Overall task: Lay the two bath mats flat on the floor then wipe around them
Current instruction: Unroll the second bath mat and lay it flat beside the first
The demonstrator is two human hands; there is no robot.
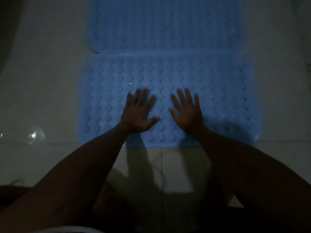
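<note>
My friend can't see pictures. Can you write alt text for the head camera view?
Both hands, left hand and right hand, press flat with spread fingers on the near blue bath mat. A second blue bath mat lies just beyond it on the dim, pale tiled floor.

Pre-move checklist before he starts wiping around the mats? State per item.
1. Near mat flat on the floor: ok, no curled edge visible.
2. Far mat flat: ok for the part in frame; its far edge is cut off.
3. Mats aligned: ok, the far mat's near edge meets or slightly overlaps the near mat.
4. Hands free to pick up a cloth: ok, left hand and right hand press the near mat with straight spread fingers, holding nothing.
5. Wiping cloth within reach: cannot tell, none in view.
6. Floor around the mats unobstructed: cannot tell, lighting is dim.
</note>
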